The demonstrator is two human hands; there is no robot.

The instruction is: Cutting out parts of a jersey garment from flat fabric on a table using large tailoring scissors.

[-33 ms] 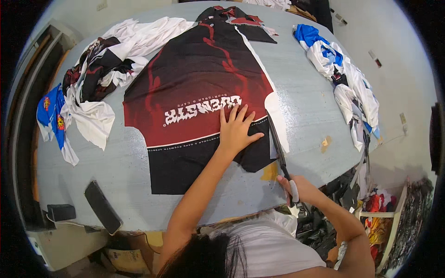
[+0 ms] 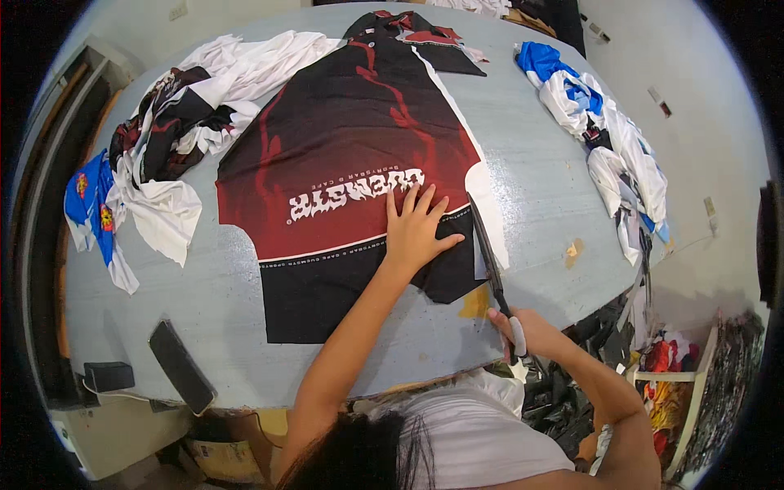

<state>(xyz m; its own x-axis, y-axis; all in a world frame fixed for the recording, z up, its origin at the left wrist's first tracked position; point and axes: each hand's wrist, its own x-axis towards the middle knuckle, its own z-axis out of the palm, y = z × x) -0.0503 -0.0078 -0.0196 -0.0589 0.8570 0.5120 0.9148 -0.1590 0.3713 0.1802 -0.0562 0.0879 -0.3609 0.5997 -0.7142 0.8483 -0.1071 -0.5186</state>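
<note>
A large black and dark red printed fabric panel (image 2: pixel 343 139) lies flat across the middle of the table, with white lettering and a black lower band. My left hand (image 2: pixel 416 235) presses on it near the lettering, fingers spread and palm down. To the right, my right hand (image 2: pixel 531 333) grips the handles of black scissors (image 2: pixel 495 273). Their long blades point away from me, along the panel's right edge, with the tip by the notch in that edge. A white fabric margin (image 2: pixel 490 216) lies just right of the blades. Whether the blades are parted is hard to make out.
Crumpled white, black and blue fabric (image 2: pixel 175 139) lies on the grey table (image 2: pixel 327 371) at left. Another white and blue heap (image 2: pixel 616 151) is at right. Smaller black and red pieces (image 2: pixel 445 49) lie at the far end. A phone (image 2: pixel 181 366) rests near the left front edge.
</note>
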